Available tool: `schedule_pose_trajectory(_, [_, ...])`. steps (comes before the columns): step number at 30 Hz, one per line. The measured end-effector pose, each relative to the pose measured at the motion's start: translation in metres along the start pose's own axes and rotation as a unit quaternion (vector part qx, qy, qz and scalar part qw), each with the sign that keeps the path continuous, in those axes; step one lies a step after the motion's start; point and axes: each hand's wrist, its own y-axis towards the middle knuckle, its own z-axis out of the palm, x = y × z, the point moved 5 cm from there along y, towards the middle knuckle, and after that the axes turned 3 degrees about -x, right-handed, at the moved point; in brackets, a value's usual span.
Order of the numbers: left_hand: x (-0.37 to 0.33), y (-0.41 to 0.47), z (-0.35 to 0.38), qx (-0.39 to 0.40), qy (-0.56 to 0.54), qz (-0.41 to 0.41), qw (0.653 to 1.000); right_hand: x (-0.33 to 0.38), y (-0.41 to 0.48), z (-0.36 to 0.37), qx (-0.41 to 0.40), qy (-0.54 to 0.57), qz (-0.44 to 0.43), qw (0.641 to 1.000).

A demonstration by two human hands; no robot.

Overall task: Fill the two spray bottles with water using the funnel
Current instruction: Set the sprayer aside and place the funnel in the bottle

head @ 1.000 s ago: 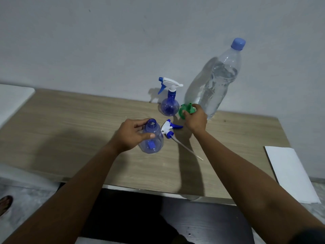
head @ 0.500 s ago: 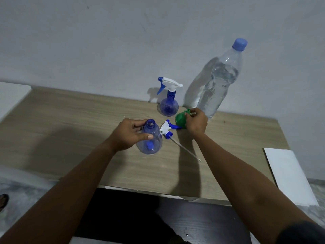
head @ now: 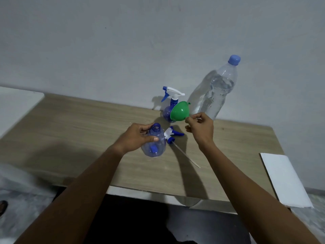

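- 2 spray bottles stand on the bench (head: 79, 124): the near spray bottle (head: 154, 147), neck uncapped, with the left grip (head: 135, 138) curled round its shoulder; the far spray bottle (head: 166, 111), trigger fitted, behind it.
- Right grip (head: 200, 129) pinches the green funnel (head: 180, 111) by its narrow end, lifted clear of the bench.
- 1 loose trigger head (head: 171, 135) lies beside the near spray bottle.
- 1 capped water bottle (head: 216, 92) stands behind.

We see a wooden table (head: 70, 131) against a grey wall (head: 123, 41), a white board (head: 284, 180) at its right end.
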Motion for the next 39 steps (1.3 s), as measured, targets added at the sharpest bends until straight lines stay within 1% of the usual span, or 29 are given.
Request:
schedule_pose_trajectory(3, [-0.002, -0.002, 0.002, 0.008, -0.009, 0.007, 1.000, 0.003, -0.015, 0.008, 0.075, 0.112, 0.073, 0.988])
schedule_pose_trajectory(6, [-0.003, -0.003, 0.003, 0.013, -0.010, 0.010, 1.000, -0.002, -0.024, 0.021, 0.159, 0.201, 0.137, 0.957])
schedule_pose_trajectory(9, [-0.003, -0.003, 0.004, 0.015, -0.006, 0.019, 1.000, -0.005, -0.030, 0.032, 0.198, 0.247, 0.176, 0.932])
schedule_pose_trajectory(11, [0.000, -0.003, 0.004, 0.017, -0.006, 0.020, 1.000, -0.006, -0.031, 0.036, 0.206, 0.247, 0.185, 0.929])
schedule_pose_trajectory(18, [0.000, -0.001, 0.003, 0.020, 0.011, 0.033, 0.999, 0.013, -0.032, 0.042, 0.217, 0.166, 0.088, 0.958])
schedule_pose_trajectory(23, [0.003, 0.000, 0.005, 0.026, 0.004, 0.047, 0.999, 0.021, -0.033, 0.055, 0.244, 0.131, 0.017, 0.961])
schedule_pose_trajectory(28, [0.007, 0.002, 0.005, 0.032, -0.001, 0.054, 0.998, 0.024, -0.038, 0.070, 0.265, 0.128, -0.002, 0.956])
schedule_pose_trajectory(31, [0.009, 0.003, 0.007, 0.034, -0.006, 0.057, 0.998, 0.018, -0.039, 0.074, 0.275, 0.103, -0.005, 0.956])
schedule_pose_trajectory(35, [0.015, 0.006, 0.006, 0.022, -0.011, 0.039, 0.999, 0.007, -0.040, 0.073, 0.278, 0.076, -0.017, 0.957])
schedule_pose_trajectory(39, [0.014, 0.005, 0.002, 0.009, 0.010, 0.050, 0.999, -0.001, -0.040, 0.072, 0.266, 0.069, -0.017, 0.961])
